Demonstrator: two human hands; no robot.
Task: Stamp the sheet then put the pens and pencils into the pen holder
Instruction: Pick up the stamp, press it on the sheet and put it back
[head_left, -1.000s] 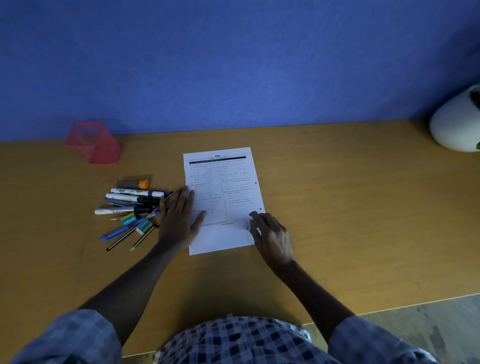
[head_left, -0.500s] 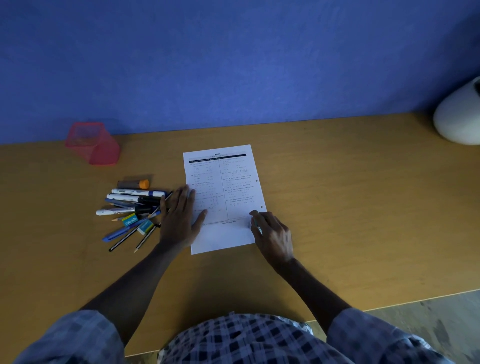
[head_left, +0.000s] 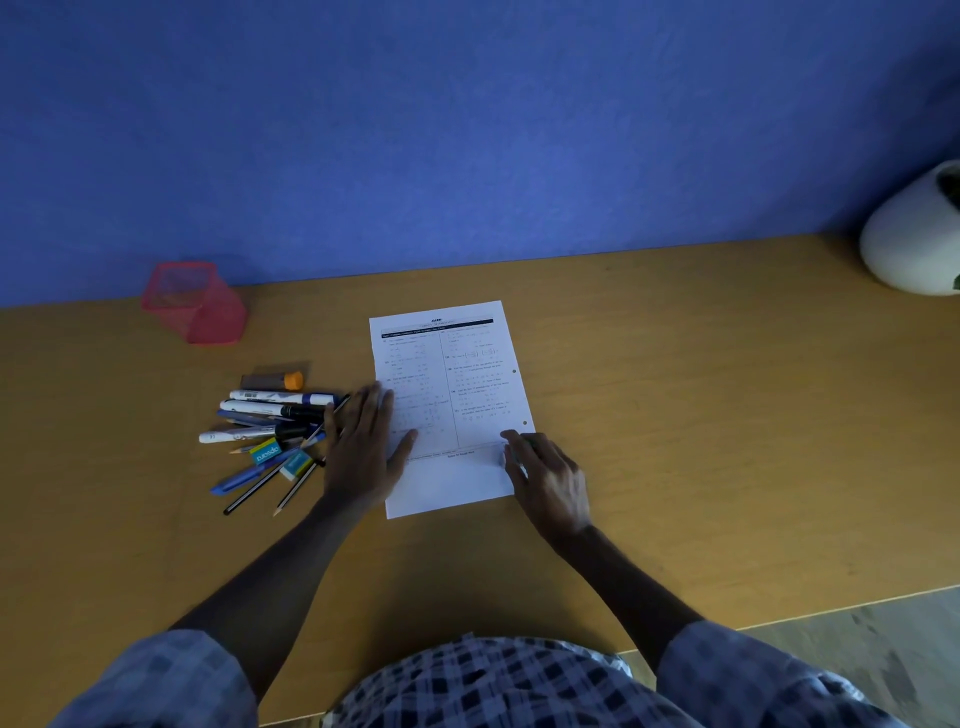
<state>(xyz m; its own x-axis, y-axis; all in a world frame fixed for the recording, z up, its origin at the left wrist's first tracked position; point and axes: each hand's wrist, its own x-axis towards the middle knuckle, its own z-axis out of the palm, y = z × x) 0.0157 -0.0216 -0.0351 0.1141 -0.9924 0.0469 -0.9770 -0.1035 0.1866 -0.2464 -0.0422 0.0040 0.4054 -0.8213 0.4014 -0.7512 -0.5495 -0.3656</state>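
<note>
A printed white sheet (head_left: 447, 384) lies in the middle of the wooden desk (head_left: 701, 415). My left hand (head_left: 361, 447) rests flat on the sheet's left edge, fingers spread, holding nothing. My right hand (head_left: 545, 478) is at the sheet's lower right edge, its fingers curled over a small pale stamp (head_left: 505, 458) that presses on the paper; most of the stamp is hidden. Left of the sheet lies a loose pile of pens and pencils (head_left: 270, 431). A pink mesh pen holder (head_left: 195, 304) stands at the back left by the wall.
Two erasers (head_left: 280, 457) lie in the pile, and a short grey tube with an orange cap (head_left: 272, 381) lies behind it. A white rounded pot (head_left: 914, 239) stands at the far right against the blue wall. The desk's front edge runs along the lower right.
Both hands stay in the same places on the sheet. Only the view has shifted slightly.
</note>
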